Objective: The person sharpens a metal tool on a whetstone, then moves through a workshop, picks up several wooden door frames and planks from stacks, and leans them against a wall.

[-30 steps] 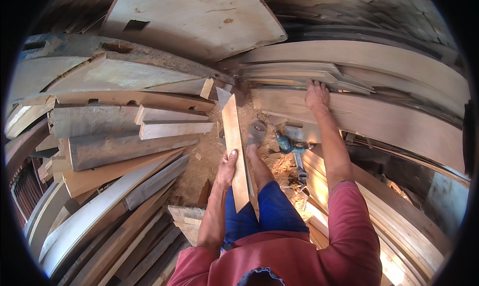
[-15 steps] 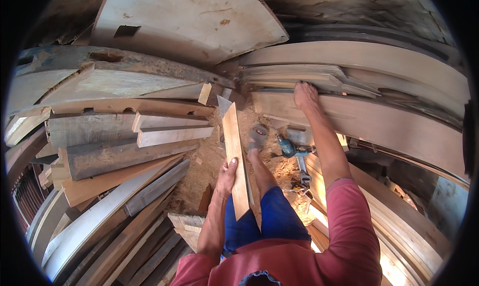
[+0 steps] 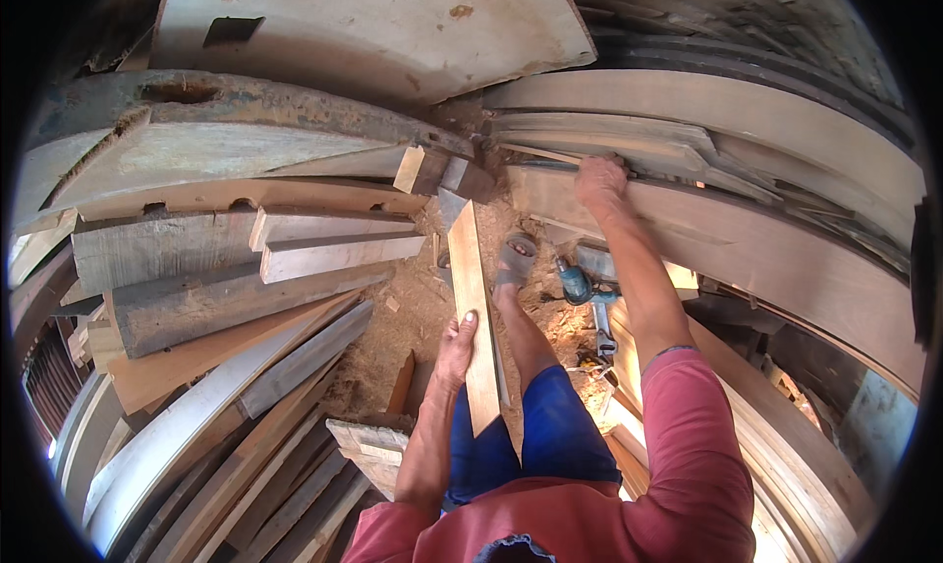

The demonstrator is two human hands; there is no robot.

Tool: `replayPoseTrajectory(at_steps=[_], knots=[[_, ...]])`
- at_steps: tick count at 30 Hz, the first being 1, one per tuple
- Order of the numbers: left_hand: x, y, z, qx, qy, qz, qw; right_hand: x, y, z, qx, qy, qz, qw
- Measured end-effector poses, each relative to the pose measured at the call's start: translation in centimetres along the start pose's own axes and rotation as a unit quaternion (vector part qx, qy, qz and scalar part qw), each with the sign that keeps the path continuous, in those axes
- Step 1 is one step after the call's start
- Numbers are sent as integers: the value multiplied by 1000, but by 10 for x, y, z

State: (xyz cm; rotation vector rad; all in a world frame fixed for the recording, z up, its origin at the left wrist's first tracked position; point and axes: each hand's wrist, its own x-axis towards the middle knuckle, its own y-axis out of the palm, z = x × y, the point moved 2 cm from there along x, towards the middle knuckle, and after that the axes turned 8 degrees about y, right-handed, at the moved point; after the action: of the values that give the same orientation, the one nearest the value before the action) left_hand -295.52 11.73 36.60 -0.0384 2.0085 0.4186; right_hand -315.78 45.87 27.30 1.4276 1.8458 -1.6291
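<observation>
Sorting boards: one held, another being reached

The left hand [image 3: 458, 345] is closed on the edge of a short pale board [image 3: 472, 312], standing tilted on the sawdust floor [image 3: 413, 312] beside the sandalled foot [image 3: 515, 258]. The right hand [image 3: 599, 182], fingers curled, grips the edge of a long plank [image 3: 747, 239] in the right-hand stack; judging by this, pulling it free needs a firm grip, clear of the blue power tool [image 3: 582, 290].

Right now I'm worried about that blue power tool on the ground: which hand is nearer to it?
Left. The left hand grips the upright plank just left of the blue power tool; the right hand rests higher up on the stacked boards.
</observation>
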Motion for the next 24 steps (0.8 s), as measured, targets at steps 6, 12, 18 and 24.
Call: replayPoseTrajectory(at_steps=[6, 12, 18, 24], knots=[[-5, 9, -5, -11, 15, -21, 1000, -20, -5, 4, -63, 54, -44, 996], [-2, -1, 2, -4, -1, -7, 1000, -13, -17, -7, -41, 23, 11, 999], [-2, 5, -2, -2, 3, -18, 1000, -13, -4, -16, -19, 50, -83, 995], [2, -3, 2, -7, -8, 1, 1000, -20, -15, -16, 98, 54, -36, 993]])
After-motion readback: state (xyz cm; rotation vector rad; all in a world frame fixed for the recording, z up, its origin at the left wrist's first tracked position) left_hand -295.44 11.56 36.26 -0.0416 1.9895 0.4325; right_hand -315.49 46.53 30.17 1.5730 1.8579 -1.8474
